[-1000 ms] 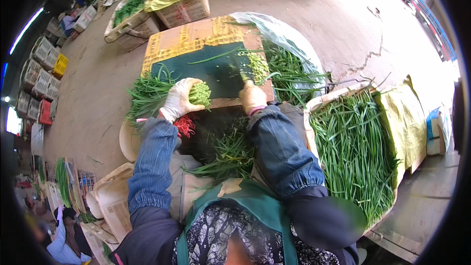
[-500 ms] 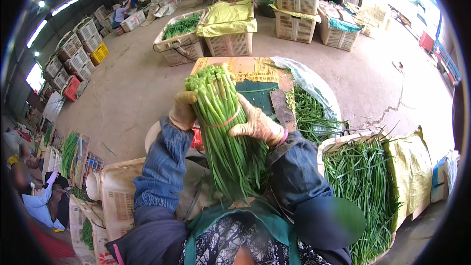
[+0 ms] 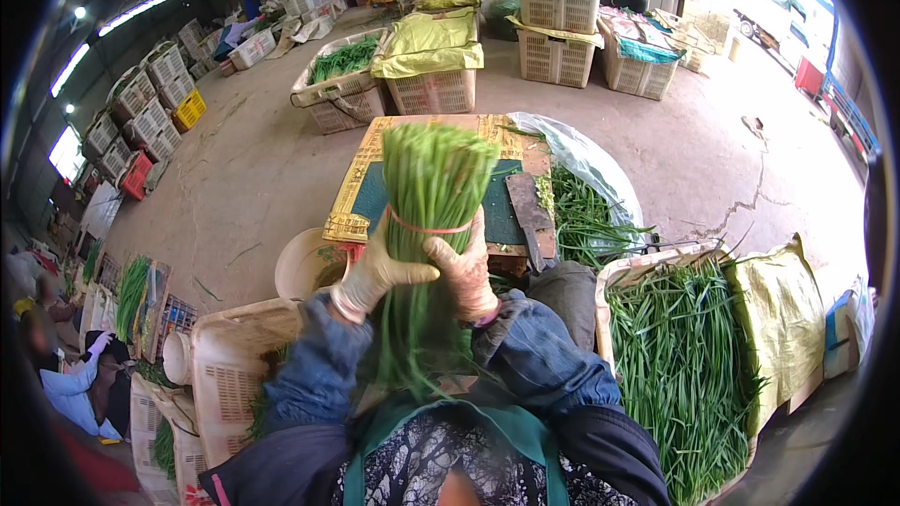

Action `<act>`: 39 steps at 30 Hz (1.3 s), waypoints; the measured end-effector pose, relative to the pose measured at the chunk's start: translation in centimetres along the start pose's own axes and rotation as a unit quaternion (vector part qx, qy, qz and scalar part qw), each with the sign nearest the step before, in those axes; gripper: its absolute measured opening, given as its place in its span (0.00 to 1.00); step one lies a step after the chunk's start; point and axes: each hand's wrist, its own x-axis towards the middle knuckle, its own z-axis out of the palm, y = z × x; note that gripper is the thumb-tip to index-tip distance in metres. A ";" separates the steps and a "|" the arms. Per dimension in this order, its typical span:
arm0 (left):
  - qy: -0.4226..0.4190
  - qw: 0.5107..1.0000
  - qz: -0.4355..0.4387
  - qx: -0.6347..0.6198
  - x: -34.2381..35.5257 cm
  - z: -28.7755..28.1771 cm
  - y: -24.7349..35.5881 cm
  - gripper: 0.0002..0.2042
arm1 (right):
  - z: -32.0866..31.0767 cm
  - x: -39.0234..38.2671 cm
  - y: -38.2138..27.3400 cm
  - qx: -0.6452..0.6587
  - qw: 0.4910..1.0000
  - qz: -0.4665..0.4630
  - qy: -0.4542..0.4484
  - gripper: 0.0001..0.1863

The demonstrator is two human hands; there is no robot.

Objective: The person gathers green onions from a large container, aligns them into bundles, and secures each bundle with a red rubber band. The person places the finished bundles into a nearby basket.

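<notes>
A thick bunch of long green leafy stalks, which look like garlic chives (image 3: 436,173), stands upright in front of me, with a pinkish-red band around its middle. My left hand (image 3: 382,274) grips its left side and my right hand (image 3: 466,272) its right, both thumbs across the front just below the band. Both hands wear pale, stained gloves. The loose leaf ends hang blurred toward my lap. Behind the bunch is a small table with a dark green mat (image 3: 372,189) and yellow-printed edging (image 3: 343,192). A cleaver (image 3: 528,204) lies at the mat's right side, handle toward me.
To my right, a crate (image 3: 606,319) holds loose green leaves, with a yellow sack (image 3: 776,319) beside it. More leaves (image 3: 581,215) lie in clear plastic by the table. On my left are a bucket (image 3: 292,267) and a crate (image 3: 220,356). Covered crates (image 3: 431,89) stand beyond; people sit farther off.
The bunch has turned from tilted to more upright, with its cut ends no longer facing me. Both hands have shifted lower on it, uncovering the mat and the cleaver.
</notes>
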 end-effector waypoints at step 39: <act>0.013 0.910 -0.362 -0.203 -12.2 1.9 -4.5 0.37 | -19.2 2.2 -1.8 -0.803 0.536 0.131 -0.227 0.08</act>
